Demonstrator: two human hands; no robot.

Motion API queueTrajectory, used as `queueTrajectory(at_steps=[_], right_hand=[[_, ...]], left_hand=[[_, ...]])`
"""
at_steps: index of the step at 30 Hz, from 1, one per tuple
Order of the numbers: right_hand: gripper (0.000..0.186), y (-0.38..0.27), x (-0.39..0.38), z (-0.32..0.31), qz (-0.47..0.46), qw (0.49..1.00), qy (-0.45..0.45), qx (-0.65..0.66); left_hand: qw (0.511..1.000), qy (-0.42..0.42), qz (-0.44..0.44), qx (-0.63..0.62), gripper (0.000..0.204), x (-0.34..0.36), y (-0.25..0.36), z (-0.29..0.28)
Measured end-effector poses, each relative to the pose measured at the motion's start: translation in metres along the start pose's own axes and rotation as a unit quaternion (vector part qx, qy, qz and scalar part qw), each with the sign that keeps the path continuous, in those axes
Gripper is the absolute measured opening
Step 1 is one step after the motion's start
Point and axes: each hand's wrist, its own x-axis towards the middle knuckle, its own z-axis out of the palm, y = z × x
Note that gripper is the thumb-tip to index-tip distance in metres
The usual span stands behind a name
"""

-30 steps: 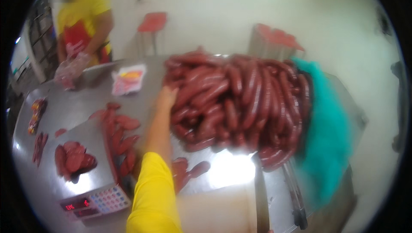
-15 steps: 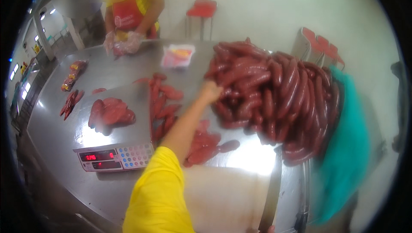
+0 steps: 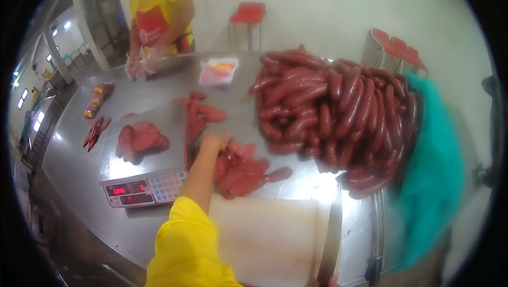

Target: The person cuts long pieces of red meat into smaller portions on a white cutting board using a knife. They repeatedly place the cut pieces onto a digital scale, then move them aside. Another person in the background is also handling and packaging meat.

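My left hand (image 3: 215, 141) reaches in among loose reddish sausages (image 3: 244, 173) between the scale and the large pile. Its fingers point down and are mostly hidden, so I cannot see what they hold. At the lower edge, a small part of my right hand (image 3: 333, 280) shows, closed at the handle of a long knife (image 3: 332, 234). The blade points away from me along the right side of a white cutting board (image 3: 267, 234). A heap of dark red sausages (image 3: 338, 112) covers the right side of the steel table. Several sausages (image 3: 142, 141) lie on the scale's plate.
The digital scale (image 3: 140, 189) stands at left. Packed sausages (image 3: 98, 99) and thin loose ones (image 3: 96, 132) lie farther left. A printed packet (image 3: 218, 71) is at the back. Across the table stands a gloved person (image 3: 161, 17). Green cloth or plastic (image 3: 431, 181) hangs at right.
My left hand has moved from the large pile back left to the loose sausages beside the scale. The other person's hands have shifted left and no longer show the package between them.
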Motion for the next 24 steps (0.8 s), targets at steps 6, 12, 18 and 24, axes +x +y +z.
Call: queueTrajectory(at_steps=[6,12,18,24], right_hand=[[0.061,-0.001,0.007,-0.003,-0.015,0.998,-0.001,-0.057],[0.061,-0.025,0.002,0.002,0.061,0.994,0.048,-0.074],[0.063,-0.029,-0.001,0.017,0.032,0.992,0.119,-0.032],[0.064,-0.012,-0.002,0.009,0.042,0.995,0.080,-0.034]], left_hand=[[0.949,-0.075,0.169,0.256,0.040,0.035,0.038,-0.015],[0.885,0.385,0.260,-0.034,0.037,0.146,0.140,-0.040],[0.951,0.091,0.288,-0.065,0.057,0.182,0.153,-0.029],[0.942,0.081,0.319,0.070,0.046,0.139,0.169,-0.069]])
